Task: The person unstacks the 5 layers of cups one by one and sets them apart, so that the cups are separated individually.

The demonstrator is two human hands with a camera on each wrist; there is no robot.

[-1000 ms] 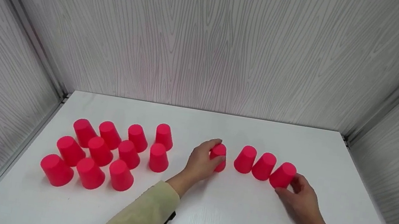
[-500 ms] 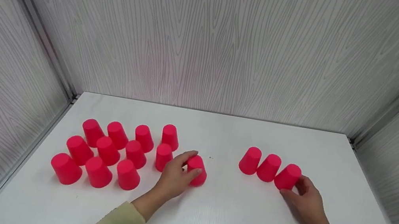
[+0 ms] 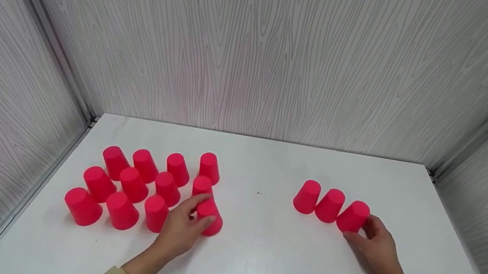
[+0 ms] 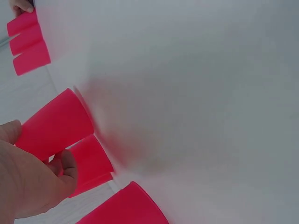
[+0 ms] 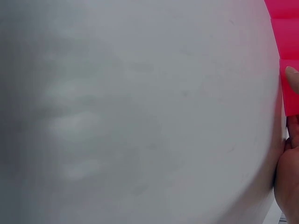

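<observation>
My left hand (image 3: pixel 181 231) pinches an upside-down red cup (image 3: pixel 212 224) between thumb and fingers at the front right end of the left group. In the left wrist view this cup (image 4: pixel 58 123) has its wide rim close to the tabletop; whether it touches is hard to tell. Just behind it stands another red cup (image 3: pixel 202 185), partly covered by my fingers. Over on the right, my right hand (image 3: pixel 376 246) grips the outer side of the nearest red cup (image 3: pixel 353 216) in a slanting row of three. The right wrist view catches only the edge of that cup (image 5: pixel 288 100) and the thumb.
Several more upside-down red cups (image 3: pixel 123 212) stand in rows at the left of the white table (image 3: pixel 253 266). The other two cups of the right row (image 3: pixel 329 206) touch or nearly touch. Grey wood-grain panels (image 3: pixel 257 51) enclose the back and both sides.
My left hand has carried its cup from beside the right row leftward and nearer to me, up to the left group. The right hand stays on its cup.
</observation>
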